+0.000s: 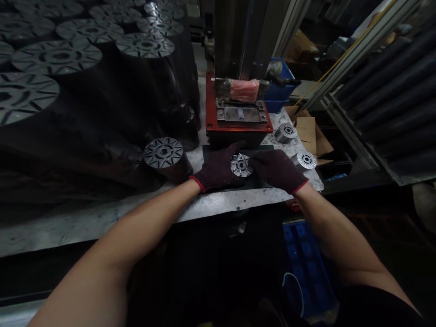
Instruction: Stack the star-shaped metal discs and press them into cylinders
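Both my hands wear dark knit gloves with red cuffs. A small round slotted metal disc stack (241,165) sits on a dark mat (218,152) at the bench's front. My left hand (218,170) cups its left side, thumb raised toward the press. My right hand (277,170) closes on its right side. Just behind stands a press fixture with a red base (211,109) and a grey steel plate (241,114).
A tall stack of larger slotted discs (163,154) stands left of my hands, with many taller stacks (57,56) behind it. Two small disc stacks (285,132) (305,160) lie right, near cardboard (308,129). A blue crate (306,268) sits below the bench.
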{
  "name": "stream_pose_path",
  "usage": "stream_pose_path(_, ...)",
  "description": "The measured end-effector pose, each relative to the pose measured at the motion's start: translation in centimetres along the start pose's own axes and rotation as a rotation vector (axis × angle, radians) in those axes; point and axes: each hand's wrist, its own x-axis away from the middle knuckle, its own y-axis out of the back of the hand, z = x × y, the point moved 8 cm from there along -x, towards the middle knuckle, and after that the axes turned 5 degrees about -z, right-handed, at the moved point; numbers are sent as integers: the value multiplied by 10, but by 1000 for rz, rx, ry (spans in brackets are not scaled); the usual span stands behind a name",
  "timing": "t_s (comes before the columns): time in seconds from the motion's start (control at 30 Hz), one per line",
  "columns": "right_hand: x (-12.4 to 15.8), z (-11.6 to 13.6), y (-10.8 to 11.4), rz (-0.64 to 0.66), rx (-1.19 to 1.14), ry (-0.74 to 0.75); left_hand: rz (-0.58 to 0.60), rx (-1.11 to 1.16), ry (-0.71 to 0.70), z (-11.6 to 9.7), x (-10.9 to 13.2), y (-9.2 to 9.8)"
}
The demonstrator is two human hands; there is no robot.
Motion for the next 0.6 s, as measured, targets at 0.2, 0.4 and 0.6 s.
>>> stream_pose_path(0.2,3,32,12,175,112,303,-5,0,12,1,1,2)
stream_pose_path(0.4,-73,25,74,-281,167,529,-5,6,-16,6,2,1)
stream_pose_path(0.6,-91,3,61,-458,76,558,-25,-35,-12,8,2,-3)
